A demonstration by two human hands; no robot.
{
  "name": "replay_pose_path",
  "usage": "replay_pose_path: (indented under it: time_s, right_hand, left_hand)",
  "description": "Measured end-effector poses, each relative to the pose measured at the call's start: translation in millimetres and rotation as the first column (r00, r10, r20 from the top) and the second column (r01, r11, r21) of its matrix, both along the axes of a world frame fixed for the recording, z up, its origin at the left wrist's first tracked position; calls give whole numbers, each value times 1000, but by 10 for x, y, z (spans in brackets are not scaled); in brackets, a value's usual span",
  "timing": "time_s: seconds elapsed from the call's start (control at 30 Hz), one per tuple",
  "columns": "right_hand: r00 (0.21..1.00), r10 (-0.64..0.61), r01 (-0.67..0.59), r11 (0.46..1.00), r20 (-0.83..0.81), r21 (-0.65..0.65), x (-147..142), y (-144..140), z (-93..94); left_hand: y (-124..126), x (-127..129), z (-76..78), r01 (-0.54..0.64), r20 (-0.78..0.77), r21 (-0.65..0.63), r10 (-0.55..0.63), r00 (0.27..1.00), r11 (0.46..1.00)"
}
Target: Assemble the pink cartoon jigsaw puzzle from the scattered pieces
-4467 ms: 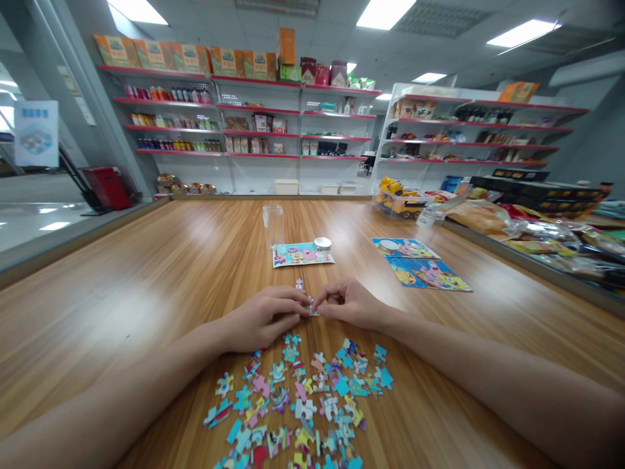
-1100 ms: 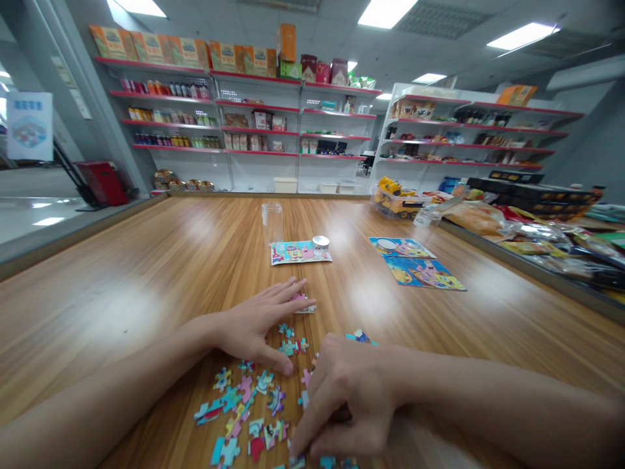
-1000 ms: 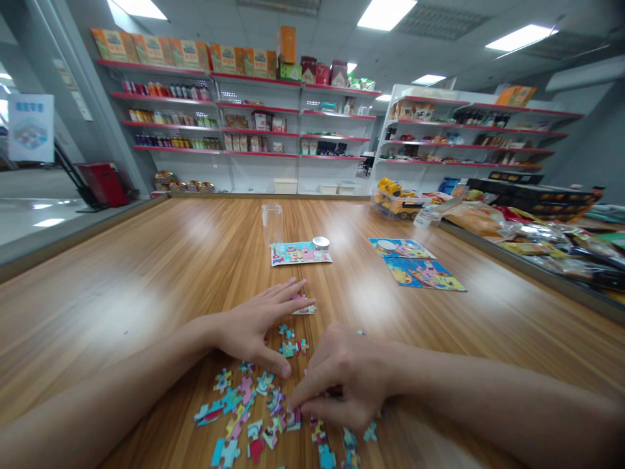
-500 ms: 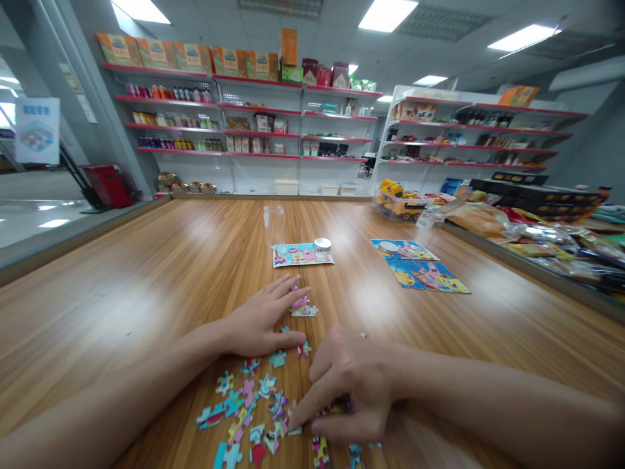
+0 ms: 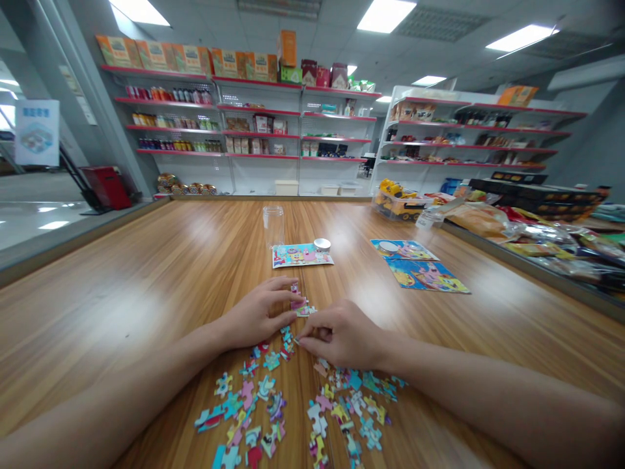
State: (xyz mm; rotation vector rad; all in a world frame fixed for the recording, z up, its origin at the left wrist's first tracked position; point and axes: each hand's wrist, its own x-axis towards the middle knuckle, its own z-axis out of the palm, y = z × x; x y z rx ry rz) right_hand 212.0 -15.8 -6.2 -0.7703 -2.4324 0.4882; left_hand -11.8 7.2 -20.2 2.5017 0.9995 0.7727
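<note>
My left hand point(image 5: 261, 311) lies on the table with thumb and fingers apart. Its fingertips rest on a small joined section of jigsaw puzzle point(image 5: 303, 309), partly covering it. Just to the right, my right hand point(image 5: 344, 335) has thumb and forefinger pinched on a small puzzle piece, mostly hidden by the fingertips. Loose puzzle pieces point(image 5: 247, 394) are scattered below my left hand. More puzzle pieces point(image 5: 370, 431) spread below my right hand. Beyond the hands lies a picture card point(image 5: 303, 256) with cartoon figures, a round metal lid point(image 5: 322, 244) on its corner.
A clear plastic jar point(image 5: 274, 227) stands behind the card. Two blue picture sheets point(image 5: 427, 277) lie to the right, a round lid point(image 5: 388, 247) on one. Farther back are a tub with yellow toy vehicles point(image 5: 398, 202) and packaged goods point(image 5: 541, 241) beyond the table's right edge.
My right hand has lifted from the loose pieces and moved up beside the joined section, pinching a piece. More pieces are uncovered. My left fingers have drawn in slightly.
</note>
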Motion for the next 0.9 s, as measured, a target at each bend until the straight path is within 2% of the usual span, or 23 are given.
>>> replay_pose_path:
  time_s: [0.2, 0.33, 0.5, 0.63, 0.8, 0.9]
  right_hand:
    - [983, -182, 183, 983, 36, -20, 33, 81, 28]
    - [932, -349, 351, 936, 95, -11, 78, 161, 127]
    - [926, -344, 352, 935, 157, -32, 109, 236, 143]
    - [913, -377, 382, 924, 155, -7, 130, 270, 112]
    - [819, -536, 524, 844, 203, 112, 99, 227, 167]
    - [776, -573, 554, 819, 263, 148, 75, 203, 194]
  left_hand:
    - [31, -8, -38, -142, 45, 36, 140, 989, 989]
    - [11, -8, -9, -113, 75, 105, 105, 992, 988]
    - [-15, 14, 16, -28, 92, 131, 16, 996, 991]
    - [-4, 17, 3, -77, 111, 126, 63, 992, 989]
    - [-17, 6, 20, -98, 83, 151, 86, 993, 984]
    - [-39, 12, 50, -67, 27, 164, 64, 998, 984]
